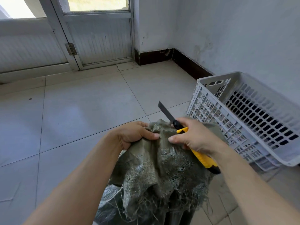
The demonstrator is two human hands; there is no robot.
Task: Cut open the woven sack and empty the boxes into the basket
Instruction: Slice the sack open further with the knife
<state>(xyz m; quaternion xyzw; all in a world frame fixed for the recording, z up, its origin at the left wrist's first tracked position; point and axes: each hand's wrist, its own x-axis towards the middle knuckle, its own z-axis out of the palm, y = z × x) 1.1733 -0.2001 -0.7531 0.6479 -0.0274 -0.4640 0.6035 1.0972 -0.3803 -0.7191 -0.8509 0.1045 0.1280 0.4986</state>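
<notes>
Left hand [134,135] bunches top of woven sack [155,168] on floor [81,111], thumb pressed on fabric; right hand [193,137] grasps yellow utility knife [201,158], blade [165,112] out, pointing up; white basket [243,114] just beside sack, at right

Bright daylight is admitted through the door glass [97,4] at the top, where the panes are blown out. A soft sheen is cast on the floor tiles [78,111]. Straight lines are bowed toward the edges.
</notes>
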